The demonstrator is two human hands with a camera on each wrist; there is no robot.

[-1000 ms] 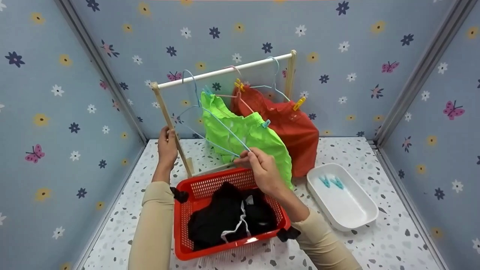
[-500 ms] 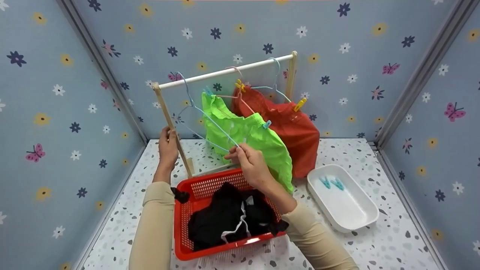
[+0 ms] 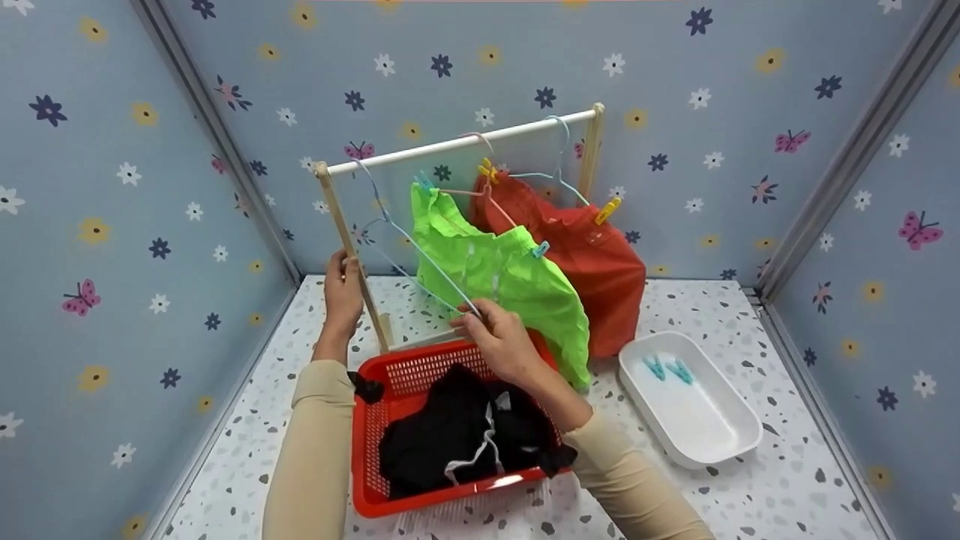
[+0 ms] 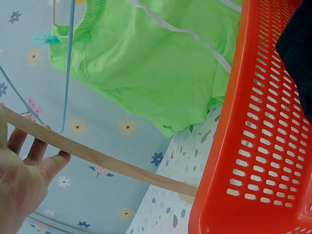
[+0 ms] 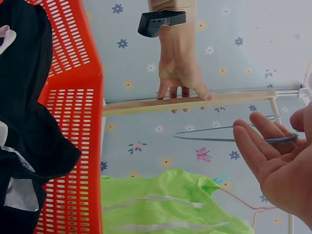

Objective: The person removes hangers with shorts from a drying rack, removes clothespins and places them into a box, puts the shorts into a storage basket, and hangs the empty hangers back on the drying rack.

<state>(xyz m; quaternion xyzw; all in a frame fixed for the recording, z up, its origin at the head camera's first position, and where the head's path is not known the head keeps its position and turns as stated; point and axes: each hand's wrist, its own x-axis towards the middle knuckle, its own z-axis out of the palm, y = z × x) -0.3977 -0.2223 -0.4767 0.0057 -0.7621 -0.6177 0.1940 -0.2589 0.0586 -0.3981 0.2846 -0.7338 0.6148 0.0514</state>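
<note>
My left hand grips the wooden side post of a small clothes rack, fingers behind it. My right hand pinches the lower corner of a bare blue hanger. This hanger's hook lies at the left end of the white rail, and its body tilts down toward my right hand. Just behind it, green shorts hang from a pink hanger, held by blue clothespins. Farther right, red shorts hang from another blue hanger with yellow clothespins.
A red perforated basket stands in front of the rack, holding black clothing with white cord. At right, a white tray holds two teal clothespins. Patterned walls enclose the speckled tabletop.
My right hand has moved left with the hanger's corner. The hanger's hook has shifted left and down onto the rail's left end. My left hand keeps its grip on the post.
</note>
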